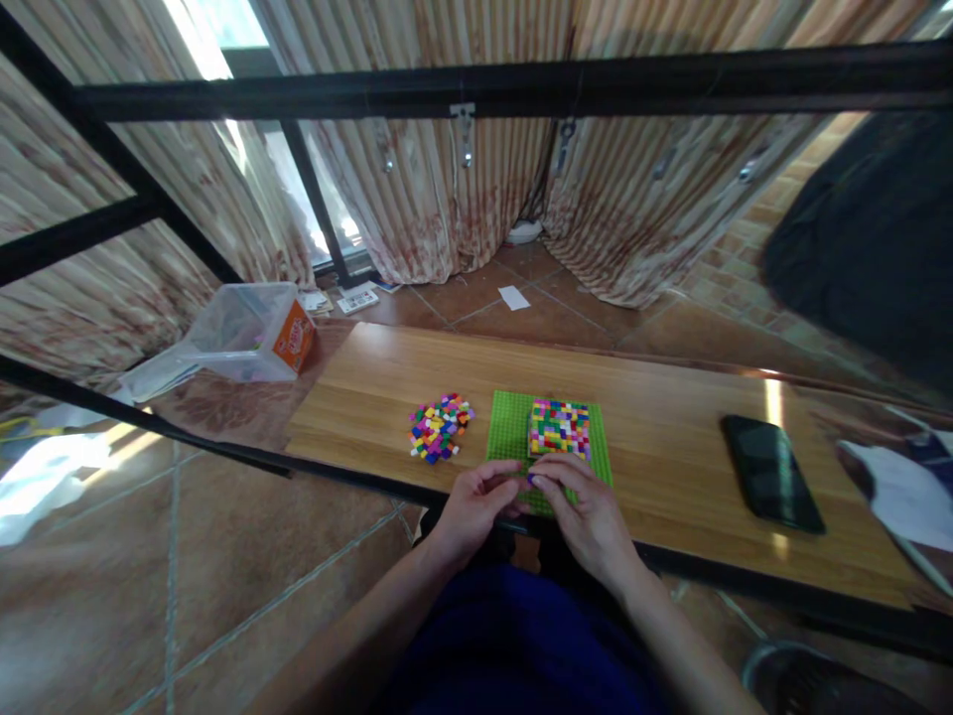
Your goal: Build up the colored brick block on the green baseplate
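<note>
A green baseplate [507,429] lies on the wooden table [670,427] near its front edge. A block of many-coloured small bricks [559,427] stands on the plate's right part. To its left lies a loose pile of coloured bricks [439,428]. My left hand [476,504] and my right hand [588,516] meet at the plate's near edge, fingertips pinched together. A small purple piece shows between them; which hand grips it is unclear.
A black phone [771,473] lies on the table to the right. White paper [893,492] sits at the far right. A clear plastic box [245,333] stands on the floor at left. Black frame bars [476,84] cross overhead; curtains hang behind.
</note>
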A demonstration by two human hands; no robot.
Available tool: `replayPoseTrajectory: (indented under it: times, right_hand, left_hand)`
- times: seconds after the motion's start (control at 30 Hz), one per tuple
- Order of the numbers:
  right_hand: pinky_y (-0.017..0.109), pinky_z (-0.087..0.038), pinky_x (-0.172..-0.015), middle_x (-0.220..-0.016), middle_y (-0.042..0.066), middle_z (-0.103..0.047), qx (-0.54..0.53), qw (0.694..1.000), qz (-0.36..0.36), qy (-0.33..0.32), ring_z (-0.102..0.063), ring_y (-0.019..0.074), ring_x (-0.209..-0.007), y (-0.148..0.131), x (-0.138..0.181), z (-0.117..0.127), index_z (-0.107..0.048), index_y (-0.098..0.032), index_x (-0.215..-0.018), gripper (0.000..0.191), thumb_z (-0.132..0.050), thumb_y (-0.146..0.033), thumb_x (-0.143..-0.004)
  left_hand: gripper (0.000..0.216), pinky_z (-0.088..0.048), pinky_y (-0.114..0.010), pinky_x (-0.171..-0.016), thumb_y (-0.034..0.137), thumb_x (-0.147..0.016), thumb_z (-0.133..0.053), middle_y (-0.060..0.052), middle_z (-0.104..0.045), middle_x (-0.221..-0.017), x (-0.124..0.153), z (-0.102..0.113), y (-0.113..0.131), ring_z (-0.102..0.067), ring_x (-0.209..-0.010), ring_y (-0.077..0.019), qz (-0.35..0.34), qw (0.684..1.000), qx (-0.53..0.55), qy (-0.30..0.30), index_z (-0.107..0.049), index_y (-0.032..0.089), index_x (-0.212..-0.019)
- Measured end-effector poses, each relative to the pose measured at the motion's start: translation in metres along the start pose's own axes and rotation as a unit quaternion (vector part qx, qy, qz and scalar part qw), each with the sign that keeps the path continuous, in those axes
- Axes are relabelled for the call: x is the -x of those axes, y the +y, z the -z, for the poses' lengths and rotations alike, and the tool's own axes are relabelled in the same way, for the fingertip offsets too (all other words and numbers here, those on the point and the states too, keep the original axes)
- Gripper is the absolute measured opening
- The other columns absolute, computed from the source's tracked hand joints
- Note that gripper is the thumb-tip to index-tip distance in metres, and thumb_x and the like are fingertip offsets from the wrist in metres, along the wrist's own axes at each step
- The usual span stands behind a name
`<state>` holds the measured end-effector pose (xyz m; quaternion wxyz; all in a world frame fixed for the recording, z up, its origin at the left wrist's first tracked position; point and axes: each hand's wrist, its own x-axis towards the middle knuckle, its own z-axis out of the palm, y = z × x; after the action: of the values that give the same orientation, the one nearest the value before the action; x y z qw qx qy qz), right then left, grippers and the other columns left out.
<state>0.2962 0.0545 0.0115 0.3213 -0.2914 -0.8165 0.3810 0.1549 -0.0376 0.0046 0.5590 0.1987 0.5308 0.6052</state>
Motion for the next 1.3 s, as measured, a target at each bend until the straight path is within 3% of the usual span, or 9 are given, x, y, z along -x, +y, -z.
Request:
replayPoseTrajectory:
  times: [0.1, 0.2, 0.33, 0.47, 0.57, 0.8, 1.03, 1.3]
  right_hand:
    - [0.040, -0.052, -0.090, -0.101, 0.007, -0.068, 0.052, 0.996, -0.010, 0.066, -0.064, 0.0221, -0.098, 0.013, -0.010, 0.011, -0.073, -0.026, -0.090, 0.023, -0.054, -0.040, -0.091]
    - [0.040, -0.052, -0.087, -0.099, 0.008, -0.068, 0.106, 0.988, -0.009, 0.112, -0.064, 0.0219, -0.093, 0.028, -0.024, 0.026, -0.073, -0.024, -0.088, 0.025, -0.055, -0.041, -0.090]
    - [0.040, -0.052, -0.085, -0.098, 0.008, -0.066, 0.154, 0.980, 0.021, 0.127, -0.062, 0.0216, -0.092, 0.043, -0.040, 0.040, -0.072, -0.022, -0.089, 0.025, -0.054, -0.039, -0.091]
    - [0.042, -0.049, -0.088, -0.101, 0.009, -0.065, 0.194, 0.974, 0.046, 0.111, -0.059, 0.0226, -0.096, 0.051, -0.049, 0.042, -0.072, -0.022, -0.091, 0.026, -0.051, -0.037, -0.092]
    - [0.042, -0.048, -0.090, -0.104, 0.009, -0.063, 0.208, 0.973, 0.052, 0.087, -0.057, 0.0230, -0.099, 0.055, -0.052, 0.040, -0.073, -0.022, -0.092, 0.026, -0.051, -0.037, -0.092]
    - [0.043, -0.046, -0.092, -0.105, 0.009, -0.063, 0.195, 0.977, 0.032, 0.084, -0.057, 0.0235, -0.102, 0.059, -0.056, 0.039, -0.073, -0.022, -0.087, 0.022, -0.055, -0.035, -0.089]
    - [0.034, -0.050, -0.072, -0.105, 0.008, -0.065, 0.069, 0.983, -0.108, 0.133, -0.061, 0.0199, -0.088, 0.059, -0.060, 0.032, -0.074, -0.021, -0.079, 0.023, -0.063, -0.041, -0.078]
    - [0.033, -0.051, -0.072, -0.084, 0.006, -0.070, -0.089, 0.962, -0.203, 0.158, -0.062, 0.0180, -0.076, 0.078, -0.063, 0.022, -0.071, -0.017, -0.076, 0.031, -0.071, -0.046, -0.066]
  left_hand:
    - [0.031, -0.053, -0.028, -0.071, 0.032, -0.079, -0.067, -0.006, -0.072, -0.089, 0.002, 0.018, -0.005, -0.066, -0.070, -0.0155, -0.080, 0.988, -0.116, 0.061, -0.069, 0.016, -0.105]
    - [0.025, -0.052, -0.029, -0.077, 0.028, -0.082, -0.061, -0.006, -0.072, -0.093, 0.006, 0.045, -0.004, -0.066, -0.082, -0.0181, -0.158, 0.950, -0.243, 0.116, -0.070, 0.017, -0.104]
    - [0.027, -0.051, -0.027, -0.074, 0.027, -0.081, -0.061, -0.004, -0.071, -0.088, 0.009, 0.078, 0.007, -0.065, -0.076, -0.0167, -0.213, 0.898, -0.333, 0.194, -0.070, 0.019, -0.105]
    - [0.027, -0.052, -0.027, -0.071, 0.028, -0.079, -0.062, -0.003, -0.071, -0.086, 0.004, 0.096, 0.015, -0.063, -0.070, -0.0156, -0.226, 0.861, -0.397, 0.225, -0.070, 0.019, -0.103]
    - [0.028, -0.053, -0.027, -0.074, 0.029, -0.080, -0.062, -0.005, -0.072, -0.094, -0.001, 0.102, 0.013, -0.065, -0.075, -0.0163, -0.238, 0.848, -0.414, 0.228, -0.070, 0.019, -0.105]
    - [0.029, -0.054, -0.027, -0.071, 0.029, -0.084, -0.057, -0.005, -0.071, -0.092, -0.006, 0.107, 0.006, -0.063, -0.071, -0.0144, -0.257, 0.832, -0.445, 0.211, -0.068, 0.018, -0.108]
    - [0.027, -0.054, -0.027, -0.070, 0.030, -0.085, -0.056, -0.004, -0.070, -0.087, -0.008, 0.112, 0.004, -0.063, -0.068, -0.0135, -0.264, 0.818, -0.465, 0.211, -0.067, 0.018, -0.106]
    - [0.029, -0.054, -0.026, -0.068, 0.031, -0.084, -0.055, -0.004, -0.069, -0.083, -0.007, 0.109, 0.008, -0.063, -0.067, -0.0139, -0.251, 0.815, -0.476, 0.216, -0.067, 0.016, -0.106]
